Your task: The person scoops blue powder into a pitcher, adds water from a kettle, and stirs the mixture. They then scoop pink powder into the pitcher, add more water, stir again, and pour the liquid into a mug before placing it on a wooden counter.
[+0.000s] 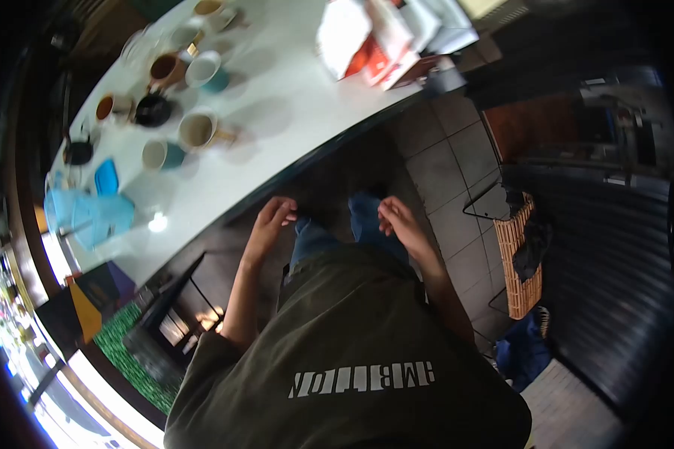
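My left hand [277, 213] hangs over my lap just off the front edge of the white table [277, 112], its fingers loosely curled together with nothing seen in them. To the right, above my jeans, my right hand [395, 217] has its fingers bent inward and shows no object either. The two hands are apart and touch nothing on the table. Nearest on the tabletop are a white cup with a tan handle [198, 129] and a teal cup with a pale inside [162, 155].
Several more cups and a dark pot [153, 110] are on the table's left. A light-blue translucent container [97, 217] stands at the near left; red-and-white packaging [378, 45] lies at the far edge. A wicker basket chair [517, 262] is on the right.
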